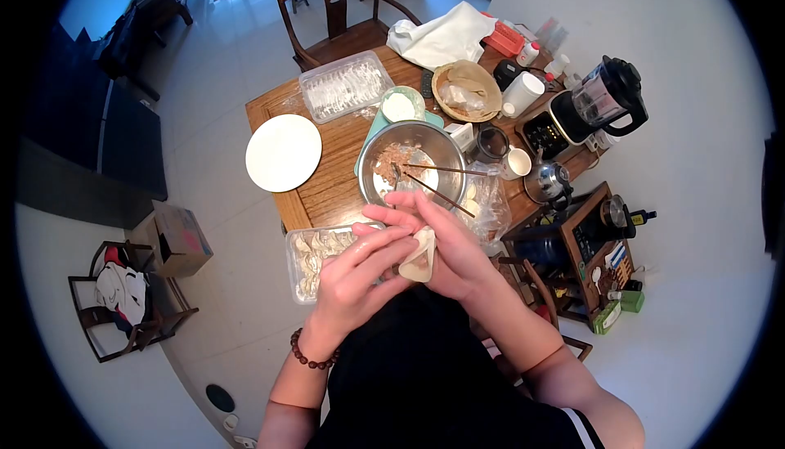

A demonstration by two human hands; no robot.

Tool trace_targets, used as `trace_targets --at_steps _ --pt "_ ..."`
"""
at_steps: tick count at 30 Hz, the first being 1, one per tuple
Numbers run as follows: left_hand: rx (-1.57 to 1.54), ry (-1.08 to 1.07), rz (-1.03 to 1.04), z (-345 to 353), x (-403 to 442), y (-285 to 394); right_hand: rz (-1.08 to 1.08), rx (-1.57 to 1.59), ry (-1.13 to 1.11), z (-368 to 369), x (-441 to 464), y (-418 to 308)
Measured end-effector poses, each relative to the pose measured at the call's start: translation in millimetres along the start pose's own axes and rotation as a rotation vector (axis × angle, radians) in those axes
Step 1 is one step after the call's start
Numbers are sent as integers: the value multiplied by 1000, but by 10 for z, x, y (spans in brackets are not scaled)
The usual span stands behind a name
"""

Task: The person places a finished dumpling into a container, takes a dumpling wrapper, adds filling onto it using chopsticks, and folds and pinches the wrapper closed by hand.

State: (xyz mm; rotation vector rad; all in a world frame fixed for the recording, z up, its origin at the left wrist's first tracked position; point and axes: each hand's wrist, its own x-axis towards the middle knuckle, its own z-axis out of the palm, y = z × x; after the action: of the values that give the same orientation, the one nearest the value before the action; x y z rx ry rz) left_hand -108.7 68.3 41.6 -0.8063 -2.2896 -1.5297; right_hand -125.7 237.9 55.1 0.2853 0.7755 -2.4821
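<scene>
A pale, folded dumpling wrapper [419, 262] is between my two hands, close in front of my body. My right hand [454, 254] cups it from the right, with the fingers pointing up and left. From the left, my left hand [358, 273] presses its fingers onto the wrapper's upper edge; a beaded bracelet is on that wrist. Any filling inside is hidden. Just beyond the hands stands a steel bowl [452, 140] of minced filling [396, 160], with chopsticks [446, 195] and a spoon in it. Partly behind my left hand, a plastic tray [293, 273] contains rows of folded dumplings [311, 262].
On the wooden table [339, 175] are a white plate [284, 153], a floured plastic tray [346, 87], a bowl of white powder [399, 107], a basket [491, 101] and a plastic bag with wrappers [491, 204]. A blender [601, 101], cups and a kettle [546, 181] stand at right.
</scene>
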Motion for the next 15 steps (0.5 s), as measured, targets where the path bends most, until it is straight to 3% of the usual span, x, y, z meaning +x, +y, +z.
trace_targets --at_steps 15 --pt "-61 -8 -3 26 4 -12 43 -12 -74 -43 -4 -17"
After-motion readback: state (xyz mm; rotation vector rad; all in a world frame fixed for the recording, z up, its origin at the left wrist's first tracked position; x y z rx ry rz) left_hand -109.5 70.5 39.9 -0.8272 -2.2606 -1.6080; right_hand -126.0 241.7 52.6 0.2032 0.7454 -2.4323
